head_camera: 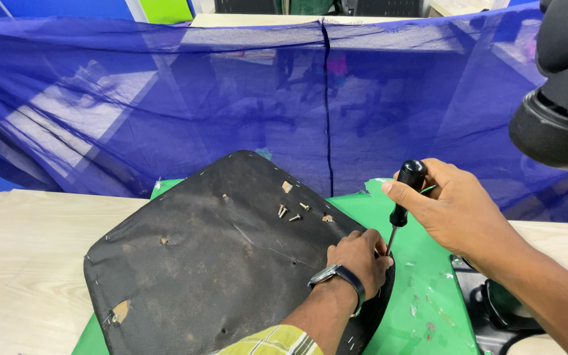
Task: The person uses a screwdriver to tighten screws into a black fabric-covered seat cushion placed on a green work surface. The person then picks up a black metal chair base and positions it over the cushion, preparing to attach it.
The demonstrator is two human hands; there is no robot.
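While the right hand (pixel 458 210) closes around the black handle of a screwdriver (pixel 403 197), the left hand (pixel 361 255) rests curled on the right edge of the seat pan (pixel 218 263), fingers bunched about the spot where the tip comes down; whether it pinches a screw there I cannot tell, since the knuckles hide it. The screwdriver stands nearly upright, leaning slightly, handle toward the upper right and shaft running down and left to the seat's edge just beside the left fingers; so the tool's long axis points almost straight into the pan, and the left hand is the nearer of the two to the tip. The pan lies flat, underside up, dark and worn, across the lower middle of the frame on a green mat (pixel 422 289); four loose screws (pixel 290 212) sit on it, above and left of the hands, near but apart from them. A black metal bracket (pixel 478 306) lies at lower right; blue netting (pixel 231 98) hangs behind.
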